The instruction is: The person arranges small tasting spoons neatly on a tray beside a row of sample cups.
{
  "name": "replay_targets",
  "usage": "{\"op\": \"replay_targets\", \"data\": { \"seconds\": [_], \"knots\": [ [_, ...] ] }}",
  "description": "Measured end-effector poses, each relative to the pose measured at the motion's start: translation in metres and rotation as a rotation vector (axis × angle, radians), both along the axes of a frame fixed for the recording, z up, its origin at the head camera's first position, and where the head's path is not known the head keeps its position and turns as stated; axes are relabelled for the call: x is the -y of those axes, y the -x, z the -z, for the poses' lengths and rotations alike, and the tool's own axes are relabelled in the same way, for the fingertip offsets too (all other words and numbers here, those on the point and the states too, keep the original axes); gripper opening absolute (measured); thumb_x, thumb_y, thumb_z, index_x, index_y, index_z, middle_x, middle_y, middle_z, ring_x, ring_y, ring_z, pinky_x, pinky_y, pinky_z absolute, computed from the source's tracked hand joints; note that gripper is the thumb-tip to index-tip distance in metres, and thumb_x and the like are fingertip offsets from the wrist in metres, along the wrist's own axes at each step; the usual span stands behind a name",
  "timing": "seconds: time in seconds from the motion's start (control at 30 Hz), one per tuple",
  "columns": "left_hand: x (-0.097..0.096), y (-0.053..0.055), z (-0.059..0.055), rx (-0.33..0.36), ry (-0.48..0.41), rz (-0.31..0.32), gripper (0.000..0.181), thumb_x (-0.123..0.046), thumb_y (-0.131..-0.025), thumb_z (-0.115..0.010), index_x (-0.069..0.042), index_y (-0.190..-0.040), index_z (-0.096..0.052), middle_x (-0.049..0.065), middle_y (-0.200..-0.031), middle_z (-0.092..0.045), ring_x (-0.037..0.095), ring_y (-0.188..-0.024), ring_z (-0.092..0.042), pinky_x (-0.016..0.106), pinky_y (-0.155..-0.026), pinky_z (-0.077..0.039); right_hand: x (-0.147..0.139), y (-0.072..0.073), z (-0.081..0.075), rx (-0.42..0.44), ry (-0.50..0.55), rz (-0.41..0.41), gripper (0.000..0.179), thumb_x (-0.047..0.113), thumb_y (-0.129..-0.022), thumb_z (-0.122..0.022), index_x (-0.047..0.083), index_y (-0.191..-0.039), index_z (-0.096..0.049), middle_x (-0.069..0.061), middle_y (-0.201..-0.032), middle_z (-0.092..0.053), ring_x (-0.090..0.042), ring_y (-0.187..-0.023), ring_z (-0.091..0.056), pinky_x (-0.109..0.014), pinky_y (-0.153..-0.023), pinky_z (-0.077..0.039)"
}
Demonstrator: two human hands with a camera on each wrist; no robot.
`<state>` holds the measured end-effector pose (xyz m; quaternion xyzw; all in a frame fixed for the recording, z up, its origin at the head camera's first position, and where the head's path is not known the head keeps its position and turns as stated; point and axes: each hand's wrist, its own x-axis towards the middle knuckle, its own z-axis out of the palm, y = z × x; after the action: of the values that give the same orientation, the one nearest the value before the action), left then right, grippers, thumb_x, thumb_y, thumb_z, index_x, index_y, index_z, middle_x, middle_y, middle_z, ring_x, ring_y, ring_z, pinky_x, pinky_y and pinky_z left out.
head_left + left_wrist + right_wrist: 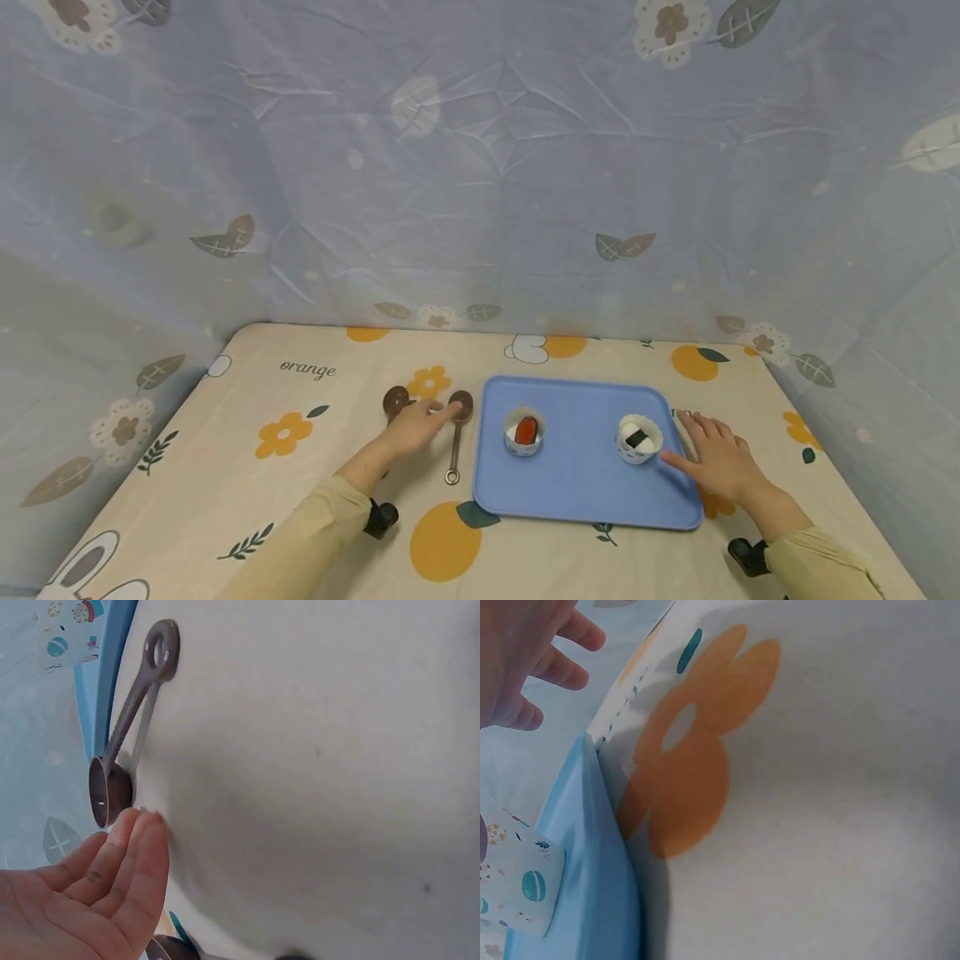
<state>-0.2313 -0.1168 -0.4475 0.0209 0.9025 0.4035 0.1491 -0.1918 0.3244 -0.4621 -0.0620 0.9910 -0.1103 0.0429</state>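
Note:
My left hand (414,428) reaches over the table with straight fingers. Its fingertips are right at the bowl of a brown measuring spoon (456,450), whose ringed handle points toward me. Another brown measuring spoon (395,400) lies to the left, its handle mostly hidden under the hand. My right hand (723,462) hovers with spread fingers by the right edge of a blue tray (581,492). Its thumb points at a patterned paper cup (637,456) with a white and black rice ball (637,437). Toward the tray's left side, a similar cup (511,444) holds an orange-red piece of food (527,431).
A cream tablecloth (337,475) with printed oranges and flowers covers the table. Behind it hangs a grey-blue patterned curtain (487,208), which also closes in the left and right sides. A black wrist camera (381,518) sits at the left cuff, another (748,557) at the right.

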Motion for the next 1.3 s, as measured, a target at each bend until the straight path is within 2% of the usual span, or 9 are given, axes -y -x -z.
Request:
{"op": "replay_targets", "data": {
  "seconds": [0.1,0.17,0.23,0.33,0.43,0.63,0.9,1.3],
  "knots": [
    [-0.001,0.002,0.001,0.042,-0.078,-0.011,0.060,-0.051,-0.093,-0.043,0.004,-0.115,-0.055,0.012,-0.092,-0.064,0.016,-0.075,-0.059,0.029,-0.068,-0.052,0.002,-0.001,0.001,-0.001,-0.010,-0.011,0.088,0.062,-0.085,-0.050,-0.002,-0.143,-0.028,-0.032,-0.141,-0.032,-0.055,-0.126,-0.027,-0.076,-0.094,-0.025],
    [-0.001,0.003,0.003,0.062,-0.123,-0.019,0.055,-0.046,-0.094,-0.044,0.005,-0.110,-0.055,0.010,-0.086,-0.061,0.013,-0.069,-0.054,0.026,-0.062,-0.050,0.002,-0.001,0.002,-0.006,-0.021,-0.023,0.087,0.060,-0.085,-0.050,-0.002,-0.143,-0.029,-0.031,-0.142,-0.032,-0.054,-0.127,-0.028,-0.075,-0.094,-0.026],
    [-0.002,0.004,0.004,0.081,-0.143,-0.021,0.054,-0.043,-0.095,-0.043,0.007,-0.110,-0.054,0.012,-0.088,-0.061,0.013,-0.071,-0.056,0.026,-0.064,-0.052,0.003,-0.001,0.003,-0.027,-0.031,-0.042,0.086,0.059,-0.085,-0.052,-0.002,-0.141,-0.031,-0.031,-0.141,-0.034,-0.054,-0.127,-0.029,-0.075,-0.094,-0.028],
    [-0.005,0.005,0.006,0.091,-0.141,-0.039,0.055,-0.040,-0.096,-0.043,0.009,-0.118,-0.053,0.017,-0.102,-0.064,0.019,-0.084,-0.064,0.031,-0.071,-0.057,0.004,-0.002,0.005,-0.039,-0.027,-0.057,0.084,0.057,-0.084,-0.055,-0.002,-0.140,-0.033,-0.030,-0.141,-0.035,-0.053,-0.128,-0.030,-0.075,-0.094,-0.027],
    [-0.008,0.005,0.007,0.109,-0.130,-0.063,0.053,-0.038,-0.095,-0.045,0.009,-0.116,-0.055,0.019,-0.104,-0.064,0.022,-0.087,-0.065,0.033,-0.073,-0.058,0.006,-0.002,0.007,-0.037,-0.018,-0.064,0.085,0.057,-0.083,-0.056,-0.002,-0.140,-0.034,-0.030,-0.141,-0.035,-0.053,-0.128,-0.029,-0.076,-0.096,-0.025],
    [-0.014,0.005,0.008,0.109,-0.117,-0.096,0.041,-0.031,-0.093,-0.051,0.008,-0.100,-0.063,0.016,-0.092,-0.065,0.018,-0.076,-0.065,0.029,-0.064,-0.058,0.007,-0.001,0.012,-0.040,-0.015,-0.070,0.083,0.058,-0.082,-0.057,0.001,-0.140,-0.036,-0.028,-0.142,-0.036,-0.051,-0.129,-0.030,-0.076,-0.096,-0.024],
    [-0.019,0.005,0.013,0.110,-0.127,-0.115,0.026,-0.021,-0.087,-0.058,0.005,-0.084,-0.063,0.009,-0.074,-0.061,0.014,-0.062,-0.060,0.024,-0.054,-0.055,0.006,0.000,0.016,-0.023,0.003,-0.077,0.085,0.059,-0.083,-0.056,0.001,-0.141,-0.034,-0.027,-0.145,-0.032,-0.052,-0.131,-0.027,-0.077,-0.096,-0.022],
    [-0.023,0.008,0.018,0.087,-0.067,-0.116,0.015,-0.010,-0.082,-0.064,0.002,-0.073,-0.065,0.005,-0.059,-0.060,0.010,-0.051,-0.056,0.021,-0.049,-0.053,0.004,0.001,0.019,0.032,0.003,-0.065,0.091,0.061,-0.082,-0.054,-0.003,-0.143,-0.028,-0.027,-0.149,-0.025,-0.050,-0.135,-0.021,-0.077,-0.099,-0.016]
  ]
}}
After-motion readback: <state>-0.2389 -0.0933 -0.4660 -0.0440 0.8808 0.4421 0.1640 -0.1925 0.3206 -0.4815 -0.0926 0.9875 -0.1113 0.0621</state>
